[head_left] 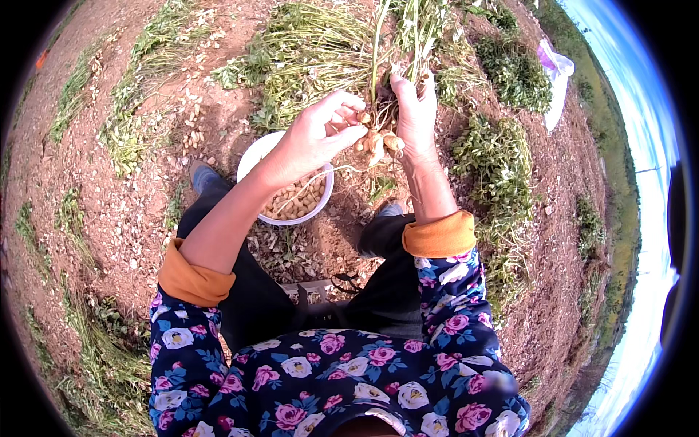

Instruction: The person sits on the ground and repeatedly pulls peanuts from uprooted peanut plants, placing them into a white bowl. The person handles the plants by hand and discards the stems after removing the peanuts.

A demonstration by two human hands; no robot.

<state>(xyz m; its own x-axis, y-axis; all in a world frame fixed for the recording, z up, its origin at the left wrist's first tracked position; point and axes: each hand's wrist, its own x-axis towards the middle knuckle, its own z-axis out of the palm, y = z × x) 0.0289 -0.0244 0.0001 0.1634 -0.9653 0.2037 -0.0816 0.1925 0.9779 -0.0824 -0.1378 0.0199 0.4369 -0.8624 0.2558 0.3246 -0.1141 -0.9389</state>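
Note:
My right hand (pixel 418 117) grips a bunch of peanut plants by the base of the stems (pixel 418 41), which point away from me. A cluster of peanut pods (pixel 377 143) hangs from the roots on the near side. Beside that cluster is my left hand (pixel 322 128), its thumb and fingers curled around a pod (pixel 363 117) at the cluster's left edge; whether they press on it is hard to see. Below my left forearm stands a white plastic bucket (pixel 327 195) with many loose peanut pods (pixel 297 201) in it. My forearm hides part of the bucket.
Pulled peanut plants (pixel 311 43) lie in a heap ahead, with more plants (pixel 494 158) along the right. Loose pods (pixel 192 125) are scattered on the reddish soil (pixel 147 218) to the left. A white sack (pixel 557 82) stands at far right. My legs straddle the ground near the bucket.

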